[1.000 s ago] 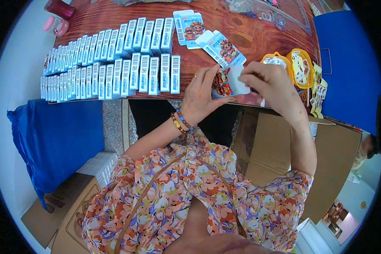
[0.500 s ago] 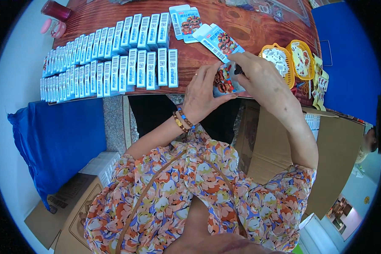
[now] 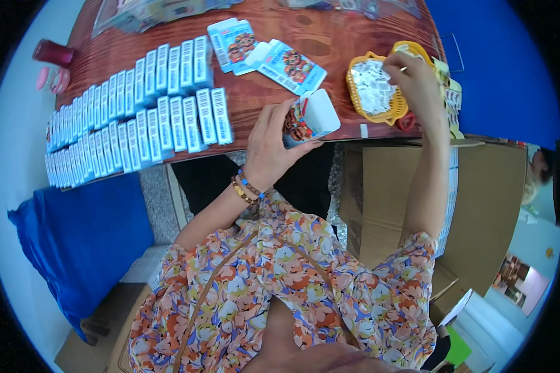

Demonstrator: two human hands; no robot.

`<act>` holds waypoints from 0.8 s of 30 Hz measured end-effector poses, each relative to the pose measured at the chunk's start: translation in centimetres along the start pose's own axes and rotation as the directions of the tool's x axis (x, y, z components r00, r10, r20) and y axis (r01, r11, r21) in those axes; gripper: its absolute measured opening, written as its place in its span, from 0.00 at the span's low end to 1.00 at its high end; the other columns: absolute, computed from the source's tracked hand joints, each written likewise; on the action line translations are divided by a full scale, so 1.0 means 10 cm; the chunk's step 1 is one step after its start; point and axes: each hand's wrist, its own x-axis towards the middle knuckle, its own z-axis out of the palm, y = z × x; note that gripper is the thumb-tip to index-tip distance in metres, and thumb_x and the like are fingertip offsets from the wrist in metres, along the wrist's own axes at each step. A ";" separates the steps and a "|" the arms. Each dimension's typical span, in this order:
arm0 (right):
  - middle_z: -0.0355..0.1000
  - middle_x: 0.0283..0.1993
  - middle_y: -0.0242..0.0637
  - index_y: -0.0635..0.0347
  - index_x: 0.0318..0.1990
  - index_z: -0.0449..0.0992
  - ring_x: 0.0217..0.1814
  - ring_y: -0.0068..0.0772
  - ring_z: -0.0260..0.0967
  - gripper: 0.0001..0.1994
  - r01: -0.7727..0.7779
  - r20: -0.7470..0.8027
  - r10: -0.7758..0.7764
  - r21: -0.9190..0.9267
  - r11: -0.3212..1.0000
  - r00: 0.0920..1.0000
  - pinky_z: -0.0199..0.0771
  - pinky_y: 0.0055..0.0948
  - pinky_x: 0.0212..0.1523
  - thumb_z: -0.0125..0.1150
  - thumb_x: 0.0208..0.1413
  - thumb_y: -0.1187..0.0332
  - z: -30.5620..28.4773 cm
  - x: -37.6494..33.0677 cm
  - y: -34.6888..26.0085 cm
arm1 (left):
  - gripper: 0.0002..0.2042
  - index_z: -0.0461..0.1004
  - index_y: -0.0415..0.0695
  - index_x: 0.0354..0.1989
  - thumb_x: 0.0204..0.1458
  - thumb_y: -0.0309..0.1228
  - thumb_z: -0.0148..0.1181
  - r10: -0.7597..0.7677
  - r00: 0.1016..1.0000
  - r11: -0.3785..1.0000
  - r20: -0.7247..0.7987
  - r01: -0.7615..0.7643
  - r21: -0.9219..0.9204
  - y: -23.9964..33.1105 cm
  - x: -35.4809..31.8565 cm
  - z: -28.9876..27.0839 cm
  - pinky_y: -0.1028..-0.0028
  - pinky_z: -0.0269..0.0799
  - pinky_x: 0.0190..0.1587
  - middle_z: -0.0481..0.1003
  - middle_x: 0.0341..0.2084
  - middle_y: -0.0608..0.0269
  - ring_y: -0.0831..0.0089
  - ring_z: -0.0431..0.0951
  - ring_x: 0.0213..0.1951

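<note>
My left hand [image 3: 271, 144] is wrapped around a small light-blue carton [image 3: 300, 124] with cartoon figures on it. The carton's open white end faces right. Over the two yellow baskets hovers my right hand [image 3: 417, 78], fingers bent together at the inner rims; whatever they pinch is too small to make out. The nearer yellow basket [image 3: 390, 116] holds many small white pieces [image 3: 373, 87]. Behind it, the second yellow basket [image 3: 406, 45] is partly covered by the hand. Two flat, unfilled cartons [image 3: 289, 65] overlap just beyond my left hand.
Two long rows of upright blue cartons [image 3: 190, 124] line the table's left. A red-lidded jar [image 3: 55, 53] and pink container [image 3: 55, 79] stand at far left. Clear plastic bags [image 3: 162, 13] lie at the back. A small white piece [image 3: 364, 130] rests near the front edge; a cardboard box [image 3: 386, 205] stands below.
My right hand has left the carton and moved right to the baskets. The carton stays in my left hand, its open end now showing. The whole view has shifted.
</note>
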 end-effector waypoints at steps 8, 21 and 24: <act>0.74 0.32 0.43 0.63 0.34 0.74 0.37 0.42 0.73 0.09 0.046 0.266 0.037 -0.299 0.953 0.963 0.71 0.35 0.40 0.64 0.51 0.68 0.51 0.01 0.54 | 0.40 0.65 0.39 0.59 0.39 0.44 0.77 0.017 0.998 1.000 0.066 -0.017 -0.013 0.04 0.00 0.11 0.60 0.74 0.49 0.71 0.48 0.49 0.53 0.75 0.49; 0.72 0.27 0.24 0.61 0.36 0.81 0.27 0.10 0.63 0.08 -0.144 0.248 0.061 0.332 0.932 0.967 0.62 0.14 0.29 0.63 0.59 0.66 0.05 0.09 0.77 | 0.40 0.64 0.40 0.60 0.39 0.42 0.76 0.062 0.993 0.998 0.096 -0.065 0.027 0.07 0.19 0.16 0.59 0.74 0.48 0.70 0.47 0.51 0.53 0.75 0.48; 0.74 0.28 0.25 0.60 0.38 0.81 0.28 0.08 0.65 0.08 -0.299 0.312 0.163 0.459 0.837 0.936 0.62 0.12 0.29 0.64 0.59 0.65 -0.06 0.04 0.75 | 0.40 0.64 0.41 0.60 0.39 0.43 0.76 0.081 0.992 0.989 0.096 -0.092 0.118 0.06 0.27 0.23 0.59 0.74 0.45 0.70 0.46 0.52 0.54 0.75 0.47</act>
